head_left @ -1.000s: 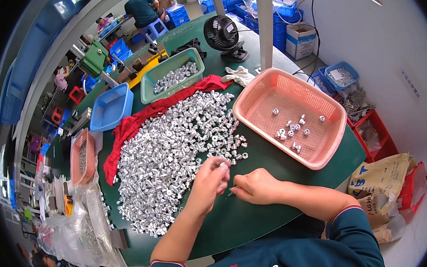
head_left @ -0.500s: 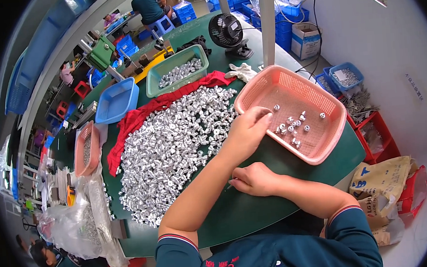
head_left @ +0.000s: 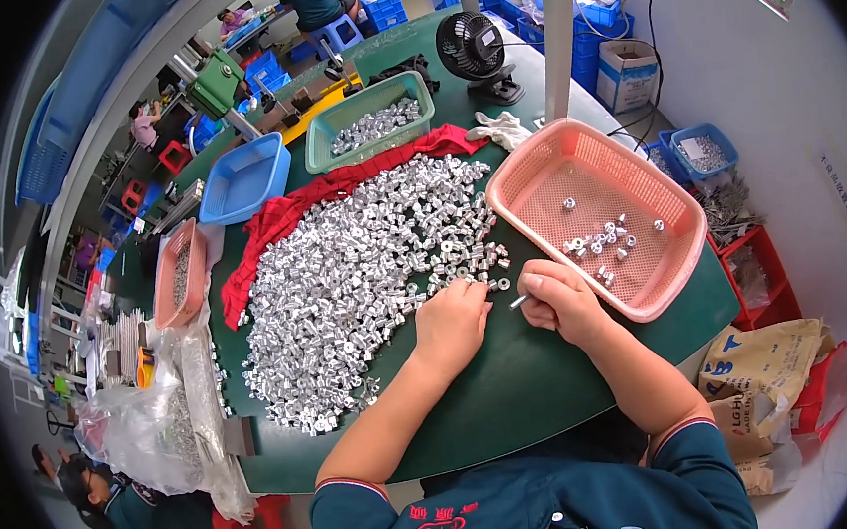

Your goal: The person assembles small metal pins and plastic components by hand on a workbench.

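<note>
A large heap of small silvery metal parts [head_left: 345, 281] covers the middle of the green table. At its right edge my left hand [head_left: 451, 324] reaches in with its fingers bent together among loose parts; what they pinch, if anything, is hidden. My right hand [head_left: 564, 303] is closed in a fist beside it, and the end of a short, thin metal rod [head_left: 519, 303] sticks out on its left side. Behind my right hand stands a pink plastic basket [head_left: 689, 244] with several of the metal parts [head_left: 606, 240] spread on its mesh bottom.
A red cloth [head_left: 271, 220] borders the heap's far side. Beyond stand a blue tray [head_left: 243, 179], a green tray [head_left: 320, 148] of parts, a white glove [head_left: 501, 131], a black fan [head_left: 471, 47] and a white post [head_left: 557, 45]. Plastic bags [head_left: 144, 436] lie left.
My left hand has left the pink basket and come back to the heap's edge. My right hand has moved up and right, and the rod now shows in it. The view has shifted slightly.
</note>
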Motion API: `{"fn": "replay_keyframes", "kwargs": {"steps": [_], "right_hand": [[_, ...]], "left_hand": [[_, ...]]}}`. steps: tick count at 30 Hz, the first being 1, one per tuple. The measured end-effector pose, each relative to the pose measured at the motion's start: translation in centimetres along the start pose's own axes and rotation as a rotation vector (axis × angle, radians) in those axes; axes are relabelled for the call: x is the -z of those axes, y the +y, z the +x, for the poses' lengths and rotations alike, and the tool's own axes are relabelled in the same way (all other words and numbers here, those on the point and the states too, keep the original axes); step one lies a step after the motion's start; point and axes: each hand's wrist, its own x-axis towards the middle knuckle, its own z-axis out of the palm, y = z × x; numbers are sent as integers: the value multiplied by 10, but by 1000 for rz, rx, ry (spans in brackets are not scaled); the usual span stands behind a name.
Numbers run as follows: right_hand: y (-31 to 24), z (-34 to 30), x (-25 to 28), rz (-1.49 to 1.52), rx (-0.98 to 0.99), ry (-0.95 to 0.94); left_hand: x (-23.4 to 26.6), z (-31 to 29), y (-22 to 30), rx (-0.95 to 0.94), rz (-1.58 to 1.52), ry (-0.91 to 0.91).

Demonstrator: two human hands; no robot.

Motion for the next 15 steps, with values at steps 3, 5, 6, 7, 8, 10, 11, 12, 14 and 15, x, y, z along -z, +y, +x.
{"fn": "replay_keyframes", "kwargs": {"steps": [3,5,6,7,8,10,11,12,14,15], "right_hand": [[4,2,-2,36,21,29],[7,4,-5,-8,5,54],[8,3,-4,-7,5,40],[8,2,-4,0,7,45],[7,2,-5,-3,-8,45],[9,2,-7,-3,-24,44],[10,1,-7,-127,-6,104],[13,2,-7,-250,11,164],[13,2,-9,-488,106,214],[13,3,-11,-732,197,250]], "left_hand": [[0,-5,1,46,33,-53],[1,-13,4,77,34,-91],[2,-17,7,105,36,-130],[3,-22,8,100,38,-137],[3,-26,8,99,22,-132],[4,-33,6,99,7,-129],[3,-35,4,251,-308,-45],[4,-35,1,401,-622,41],[14,-35,-8,733,-1350,-36],[14,-36,-11,776,-1592,21]]}}
